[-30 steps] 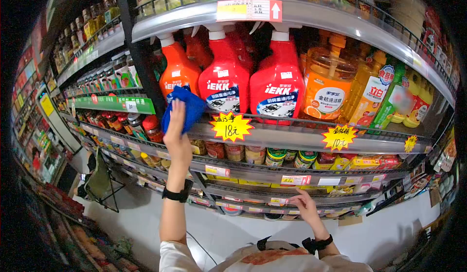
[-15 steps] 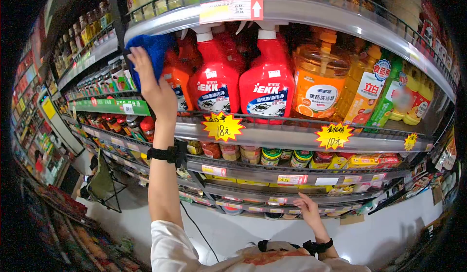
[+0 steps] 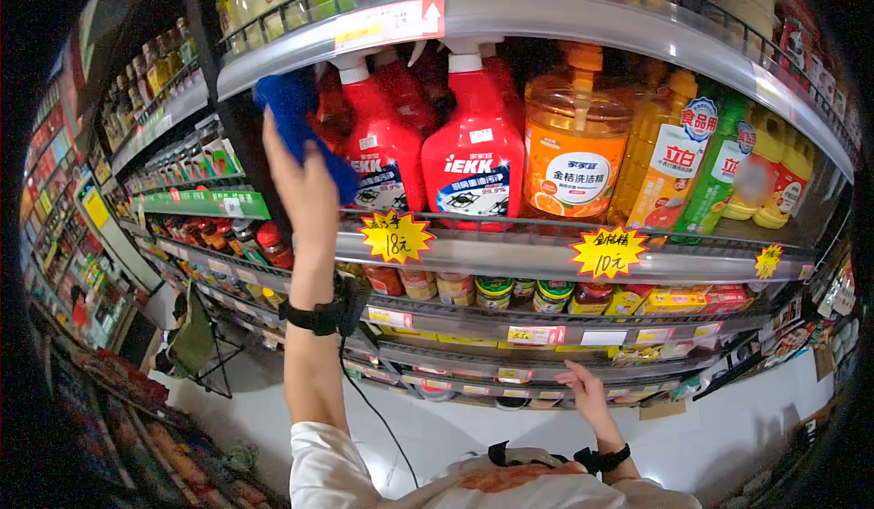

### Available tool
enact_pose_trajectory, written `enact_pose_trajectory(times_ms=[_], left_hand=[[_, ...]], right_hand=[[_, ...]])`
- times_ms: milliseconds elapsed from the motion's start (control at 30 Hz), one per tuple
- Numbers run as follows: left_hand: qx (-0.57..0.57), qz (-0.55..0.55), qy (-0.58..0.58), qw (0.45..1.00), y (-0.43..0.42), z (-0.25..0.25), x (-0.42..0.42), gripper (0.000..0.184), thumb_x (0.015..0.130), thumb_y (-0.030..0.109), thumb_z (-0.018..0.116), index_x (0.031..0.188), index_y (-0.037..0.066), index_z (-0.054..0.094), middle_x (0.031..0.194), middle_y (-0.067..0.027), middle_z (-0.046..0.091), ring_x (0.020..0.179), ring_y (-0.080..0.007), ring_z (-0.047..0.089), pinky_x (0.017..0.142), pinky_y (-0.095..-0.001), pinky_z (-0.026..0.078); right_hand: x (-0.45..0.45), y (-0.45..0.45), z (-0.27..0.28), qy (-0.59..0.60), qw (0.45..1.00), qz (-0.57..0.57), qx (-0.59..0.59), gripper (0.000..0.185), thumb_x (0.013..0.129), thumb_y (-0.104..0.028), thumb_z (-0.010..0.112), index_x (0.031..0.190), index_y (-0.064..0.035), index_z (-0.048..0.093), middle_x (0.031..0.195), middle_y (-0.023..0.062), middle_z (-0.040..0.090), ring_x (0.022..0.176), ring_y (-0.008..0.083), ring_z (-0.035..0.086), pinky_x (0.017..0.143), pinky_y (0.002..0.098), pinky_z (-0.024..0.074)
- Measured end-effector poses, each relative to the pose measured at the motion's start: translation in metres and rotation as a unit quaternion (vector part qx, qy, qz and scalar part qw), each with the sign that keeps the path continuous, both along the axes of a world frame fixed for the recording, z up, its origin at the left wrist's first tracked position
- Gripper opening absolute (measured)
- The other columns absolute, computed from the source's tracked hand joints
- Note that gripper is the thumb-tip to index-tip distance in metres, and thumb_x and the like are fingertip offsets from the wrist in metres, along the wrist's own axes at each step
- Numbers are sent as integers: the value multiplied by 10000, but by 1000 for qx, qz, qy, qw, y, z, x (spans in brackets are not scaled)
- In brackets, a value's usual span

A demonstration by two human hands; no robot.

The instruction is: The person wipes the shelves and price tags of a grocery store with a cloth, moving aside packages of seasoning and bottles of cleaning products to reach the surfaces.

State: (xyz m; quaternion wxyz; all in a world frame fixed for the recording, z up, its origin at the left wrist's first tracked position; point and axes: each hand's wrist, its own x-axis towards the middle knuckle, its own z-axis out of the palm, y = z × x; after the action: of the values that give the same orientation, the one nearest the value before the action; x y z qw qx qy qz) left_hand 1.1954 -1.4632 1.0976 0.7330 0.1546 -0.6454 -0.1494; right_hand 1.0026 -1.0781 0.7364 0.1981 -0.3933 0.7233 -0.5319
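My left hand is raised to the shelf's left end, pressing a blue cloth near the left upright. The cloth covers part of the leftmost bottles. Just right of it stand a red spray bottle and a second red cleaner bottle, both upright. Beyond them is an orange pump bottle of dish soap, then a yellow dish soap bottle. Low at the right, my right hand hangs away from the shelves, empty, its fingers loosely apart.
Star-shaped price tags, such as this yellow tag, hang on the shelf edge. Jars line the shelf below. Overhead runs another shelf edge. A folding chair stands at left, and a black cable crosses the view.
My left hand and the blue cloth have shifted slightly right and down, now over the leftmost orange bottle. The view has turned a little. The right hand stays low and empty.
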Motion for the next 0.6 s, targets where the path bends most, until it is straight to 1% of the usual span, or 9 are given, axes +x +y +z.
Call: enact_pose_trajectory(times_ms=[33,100,233,300,367,433,533,567,600], left_hand=[[-30,61,-42,997,1,-10,-15,641,828,-111,446,1447,22,345,1517,-228,286,1406,-339,294,1131,-395,255],[-125,75,-223,964,23,-5,-19,754,762,-165,436,1472,63,321,1541,-240,214,1418,-373,248,1146,-404,232],[-122,145,-293,937,46,-17,-3,773,672,-229,402,1378,75,492,1485,-231,342,1370,-376,346,1118,-392,300],[-90,137,-279,946,47,-24,11,727,685,-213,363,1344,46,527,1404,-219,469,1303,-343,464,1086,-381,348],[13,-24,-125,992,41,-21,17,702,686,-194,343,1338,-1,515,1398,-203,488,1302,-296,475,1089,-375,340],[-16,42,-69,997,49,-13,3,735,676,-196,347,1385,-25,438,1427,-202,455,1351,-279,414,1124,-368,285],[-126,100,-241,957,41,-19,-22,789,671,-205,424,1412,67,445,1506,-207,323,1406,-365,291,1152,-440,213],[-155,180,-254,938,47,-23,-29,770,702,-199,432,1408,105,465,1514,-202,309,1411,-369,279,1143,-483,219],[-144,174,-260,939,50,-27,-29,741,722,-190,432,1402,100,471,1515,-200,308,1415,-361,273,1140,-492,223]], right_hand=[[-6,3,-2,18,1000,6,8,362,962,18,415,1313,-11,498,1031,145,694,939,209,673,844,313,523],[-9,4,1,9,1000,19,-8,370,954,31,417,1311,-15,501,1033,140,694,939,205,672,844,312,522],[-20,11,4,2,999,34,-6,391,937,64,421,1308,-25,509,1046,127,694,937,191,672,837,308,519],[-25,18,5,15,999,33,-12,388,938,62,429,1307,-25,512,1047,127,694,941,185,671,838,306,515],[-22,25,13,-7,1000,11,20,384,941,58,431,1306,-25,515,1050,125,694,946,184,671,842,303,510],[-26,28,-1,-9,1000,14,17,385,943,53,430,1311,-27,513,1044,128,695,946,186,673,843,304,509],[-30,28,5,-13,999,29,2,378,948,42,430,1310,-27,515,1036,134,696,943,193,676,845,305,507],[-27,26,10,-27,999,36,-14,371,950,36,431,1305,-24,521,1032,138,696,940,197,678,847,305,505],[-26,26,14,-25,999,40,-12,371,950,36,431,1305,-24,521,1032,138,696,940,197,678,847,305,505]])
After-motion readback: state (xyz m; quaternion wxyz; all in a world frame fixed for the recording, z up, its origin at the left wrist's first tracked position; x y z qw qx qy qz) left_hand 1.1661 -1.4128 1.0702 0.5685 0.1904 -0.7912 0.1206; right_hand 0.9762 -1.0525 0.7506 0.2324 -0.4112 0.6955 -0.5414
